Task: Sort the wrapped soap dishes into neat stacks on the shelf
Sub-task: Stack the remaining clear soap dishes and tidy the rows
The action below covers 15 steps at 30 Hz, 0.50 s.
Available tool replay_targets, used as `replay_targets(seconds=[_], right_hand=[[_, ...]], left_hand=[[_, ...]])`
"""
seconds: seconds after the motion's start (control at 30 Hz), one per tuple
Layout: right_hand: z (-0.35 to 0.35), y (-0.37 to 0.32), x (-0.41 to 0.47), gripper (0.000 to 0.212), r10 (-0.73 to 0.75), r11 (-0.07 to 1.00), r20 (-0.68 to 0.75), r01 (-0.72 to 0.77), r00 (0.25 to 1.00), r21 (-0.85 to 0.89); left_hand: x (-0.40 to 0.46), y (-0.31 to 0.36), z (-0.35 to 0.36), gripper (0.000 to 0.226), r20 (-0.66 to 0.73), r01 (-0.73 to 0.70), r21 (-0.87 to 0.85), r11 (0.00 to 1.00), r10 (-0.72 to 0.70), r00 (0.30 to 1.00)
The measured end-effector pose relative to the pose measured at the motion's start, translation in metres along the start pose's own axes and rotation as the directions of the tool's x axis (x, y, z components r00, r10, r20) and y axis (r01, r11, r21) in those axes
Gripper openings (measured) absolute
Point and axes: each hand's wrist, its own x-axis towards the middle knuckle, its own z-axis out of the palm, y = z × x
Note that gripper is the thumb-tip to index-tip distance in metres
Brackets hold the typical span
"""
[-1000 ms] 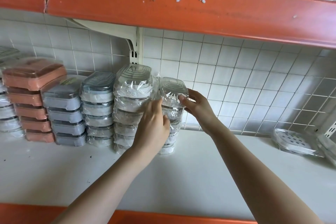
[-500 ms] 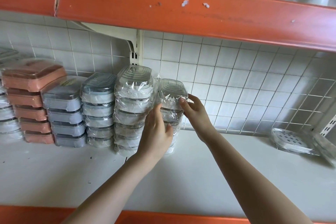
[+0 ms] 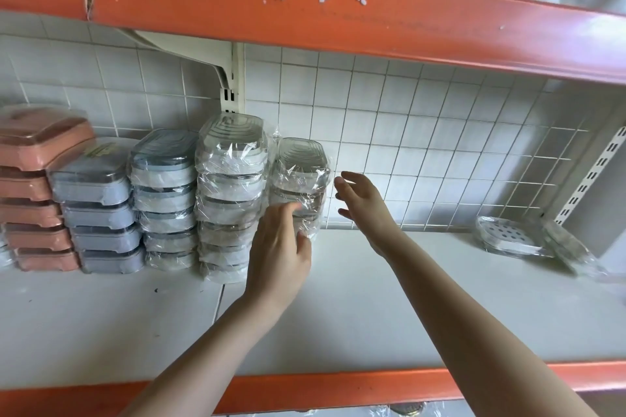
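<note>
Most of the sorting looks done. Five stacks stand side by side along the tiled wall on the white shelf [image 3: 423, 315]: a pink stack [image 3: 37, 193] at far left, then a grey-blue stack [image 3: 98, 213], a grey-and-white stack [image 3: 166, 200], a tall clear stack [image 3: 230, 200], and a shorter clear stack [image 3: 299, 186] at the right end. The tall clear one leans a bit and its wrap bulges; the others sit fairly square.

Left hand [image 3: 279, 250] is in front of the short clear stack, fingers [image 3: 288, 210] loosely curled, tips at or touching the wrap low on its front. Blurred there, so I cannot tell if it presses or only brushes. It pinches nothing.

Right hand [image 3: 364, 203] hangs just right of the same stack, apart from it, fingers spread and empty. A gap of tile shows between fingertips and wrap.

Judgement: the step in hand is squaring up the short clear stack, about finished.

Left to do: two loose dishes at far right of the shelf, well apart from the stacks. One clear dish [image 3: 511, 240] lies flat with dotted holes showing; a second wrapped dish [image 3: 572, 250] leans tilted beside it, touching or nearly so. Both probably belong on the short clear stack, which has room on top.

More wrapped items show below the front orange rail [image 3: 305, 389], too cut off to identify.
</note>
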Motion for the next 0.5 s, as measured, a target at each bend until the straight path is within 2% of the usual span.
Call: replay_targets(seconds=[0.2,0.33,0.5], right_hand=[[-0.030,0.014,-0.033,0.013,0.027,0.998,-0.054,-0.030,0.998,-0.055],[-0.054,0.028,-0.055,0.017,0.038,0.996,-0.134,-0.048,0.990,-0.076],[-0.095,0.052,-0.078,0.021,0.061,0.978,-0.207,-0.100,0.976,-0.182]], left_hand=[[-0.018,0.015,0.015,0.026,0.185,-0.020,-0.102,0.995,0.038,0.982],[-0.023,0.026,0.034,0.026,0.386,0.046,-0.069,0.997,-0.016,0.922],[-0.023,0.044,0.060,0.029,0.579,0.074,0.011,0.997,-0.067,0.812]])
